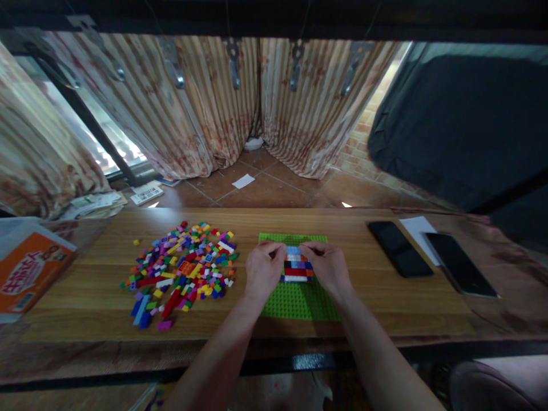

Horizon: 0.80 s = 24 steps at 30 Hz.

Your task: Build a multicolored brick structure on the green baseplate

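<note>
A green studded plate lies on the wooden tabletop, its near edge just inside the table's near edge and its far edge short of the far one. A strip of bare wood runs between its left side and the loose pile of bricks; a wider stretch of wood separates its right side from a black phone. Beyond that phone are a white sheet of paper and a second phone. An orange-labelled tub stands at the far left.

The brick block sits on the middle-to-far part of the plate, between the two hands. It is built in crosswise rows: white with blue ends nearest, then red, then a mix of black, blue and purple, then white with orange, and light blue farthest.

The left hand and right hand flank the block's far end, fingers bent and thumbs close to the forefingers. I cannot tell whether either grasps a brick or only presses.
</note>
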Motion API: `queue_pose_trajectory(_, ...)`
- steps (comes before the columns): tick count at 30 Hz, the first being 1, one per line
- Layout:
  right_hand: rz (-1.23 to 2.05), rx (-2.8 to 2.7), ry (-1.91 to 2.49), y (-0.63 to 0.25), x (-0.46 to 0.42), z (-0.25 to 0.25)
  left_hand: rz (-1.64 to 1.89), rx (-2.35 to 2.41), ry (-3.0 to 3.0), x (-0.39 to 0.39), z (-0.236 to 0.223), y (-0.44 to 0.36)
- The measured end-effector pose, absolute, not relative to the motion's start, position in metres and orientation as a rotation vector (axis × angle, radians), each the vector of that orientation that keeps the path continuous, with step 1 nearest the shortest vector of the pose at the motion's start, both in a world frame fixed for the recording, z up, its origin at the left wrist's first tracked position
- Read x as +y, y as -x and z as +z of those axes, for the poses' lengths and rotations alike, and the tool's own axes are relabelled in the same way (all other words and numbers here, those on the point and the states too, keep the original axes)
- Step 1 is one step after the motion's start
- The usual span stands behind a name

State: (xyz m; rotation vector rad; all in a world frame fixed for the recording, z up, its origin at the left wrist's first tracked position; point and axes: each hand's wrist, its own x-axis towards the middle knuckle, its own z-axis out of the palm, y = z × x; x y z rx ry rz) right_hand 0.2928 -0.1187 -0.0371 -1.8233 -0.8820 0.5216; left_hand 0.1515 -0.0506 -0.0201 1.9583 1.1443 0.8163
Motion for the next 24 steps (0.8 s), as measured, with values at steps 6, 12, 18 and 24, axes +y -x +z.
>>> queue_pose_trajectory(6,0.577,-0.849,1.773,-0.293,-0.118,-0.04,0.826,1.147,-1.961,-0.051,-0.022,-0.151)
queue_pose_trajectory(12,0.587,-0.827,1.761,-0.296,-0.122,-0.035,0.774,1.11,-1.937,-0.046,-0.02,-0.146)
queue_pose_trajectory(18,0.466,-0.806,1.895,-0.315,-0.131,-0.033,0.716,1.187,-1.93,-0.042,-0.018,-0.135)
queue_pose_trajectory(24,0.472,-1.046,2.043,-0.306,-0.134,-0.035,0.687,1.09,-1.948,-0.058,-0.023,-0.125)
